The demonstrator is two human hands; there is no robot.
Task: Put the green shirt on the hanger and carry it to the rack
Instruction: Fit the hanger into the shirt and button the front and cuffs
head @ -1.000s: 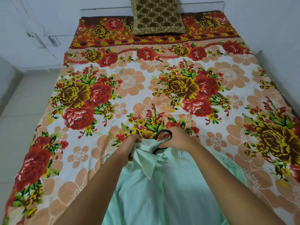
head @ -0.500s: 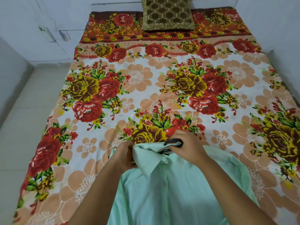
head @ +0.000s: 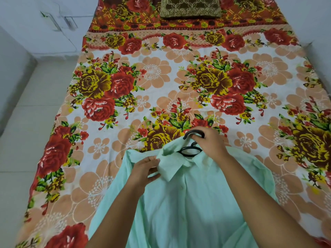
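A pale green shirt [head: 188, 203] lies front up on the near part of the bed, collar toward the far end. A black hanger [head: 189, 151] sits inside the neck opening, its hook sticking out past the collar; most of the hanger is hidden under the fabric. My right hand [head: 209, 142] grips the hook at the collar. My left hand [head: 145, 170] pinches the left collar flap and shoulder fabric.
The bed carries a floral sheet [head: 161, 83] in red, yellow and peach. A brown patterned pillow [head: 189, 8] lies at the far end. Pale tiled floor [head: 26, 140] runs along the left side. White walls close off the right and far sides.
My left hand slid off the collar's top down to the left flap and shoulder. The hook stands further out of the neck. The view tilted down and closer.
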